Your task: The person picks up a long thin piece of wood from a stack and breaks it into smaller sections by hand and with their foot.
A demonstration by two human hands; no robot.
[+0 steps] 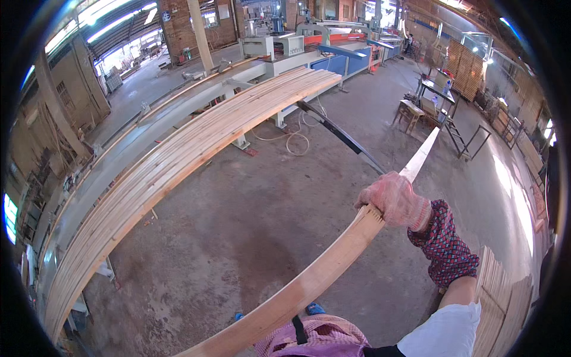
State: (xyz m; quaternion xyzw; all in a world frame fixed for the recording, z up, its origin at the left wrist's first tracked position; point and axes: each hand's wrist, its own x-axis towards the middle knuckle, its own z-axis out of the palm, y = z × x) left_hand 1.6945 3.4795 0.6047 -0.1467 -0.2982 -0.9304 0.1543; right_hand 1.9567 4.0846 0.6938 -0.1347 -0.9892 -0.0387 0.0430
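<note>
wooden board (309,284) clenched in right grip (394,199), left unseen, open floor (250,208) below planks' edge (222,136)

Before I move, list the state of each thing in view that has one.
Right hand: gloved, closed on wood.
Near board: gripped by its toothed end, other end out of frame.
Pale strip: pointing away beyond the hand, any join hidden.
Long boards: lying side by side.
Lower-right pile: stacked.
Wooden stool: upright.
Blue machine: running or stopped, cannot tell.
Left hand: out of view.
</note>
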